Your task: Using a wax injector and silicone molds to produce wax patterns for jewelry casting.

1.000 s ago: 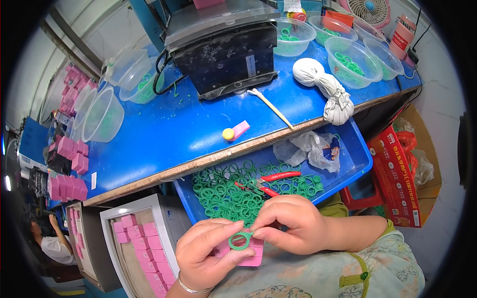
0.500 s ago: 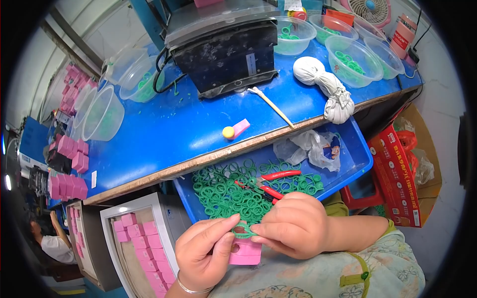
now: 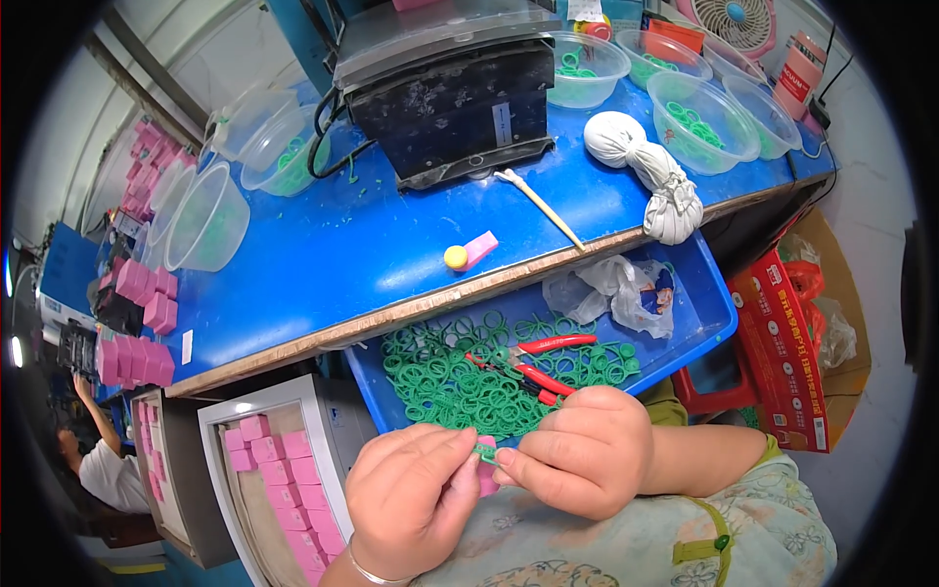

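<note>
Head view: left hand [image 3: 416, 499] and right hand [image 3: 587, 455] pinch a small green piece [image 3: 485, 453] between their narrowed fingertips, a pink block [image 3: 487, 479] just below (which fingers hold that block, I cannot tell). Beyond them, red-handled metal pliers [image 3: 558, 343] lie on loose green rings [image 3: 421, 382] in a shallow blue tray [image 3: 699, 293].
</note>
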{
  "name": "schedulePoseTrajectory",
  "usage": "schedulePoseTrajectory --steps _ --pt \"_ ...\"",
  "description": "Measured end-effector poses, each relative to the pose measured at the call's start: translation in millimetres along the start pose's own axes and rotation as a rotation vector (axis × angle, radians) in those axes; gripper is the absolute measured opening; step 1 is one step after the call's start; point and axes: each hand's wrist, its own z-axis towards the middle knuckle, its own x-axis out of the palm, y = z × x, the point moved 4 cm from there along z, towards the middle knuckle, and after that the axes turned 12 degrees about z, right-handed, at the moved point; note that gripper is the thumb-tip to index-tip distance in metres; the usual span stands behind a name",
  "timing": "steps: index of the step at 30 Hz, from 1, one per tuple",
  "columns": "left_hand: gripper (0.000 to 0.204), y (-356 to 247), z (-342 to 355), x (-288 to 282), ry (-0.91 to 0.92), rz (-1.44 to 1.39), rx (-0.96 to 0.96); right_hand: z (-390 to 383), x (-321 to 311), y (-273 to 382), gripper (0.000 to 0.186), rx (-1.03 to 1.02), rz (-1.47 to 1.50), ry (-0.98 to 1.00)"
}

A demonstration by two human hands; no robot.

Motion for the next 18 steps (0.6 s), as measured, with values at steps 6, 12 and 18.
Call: schedulePoseTrajectory --steps 6,12,18 --pt "0.027 -6.4 -2.5 -1.2 -0.034 -0.001 -0.092 0.9 -1.7 0.3 0.022 0.003 0.020 -0.003" --pt "0.028 1.1 -2.5 -0.5 -0.012 -0.151 -0.098 0.8 -4.4 -0.2 0.023 0.004 0.020 -0.015" --pt "0.026 -3.6 -4.2 -1.7 -0.040 -0.115 -0.197 -0.2 -4.1 -0.1 0.025 0.000 -0.007 0.005"
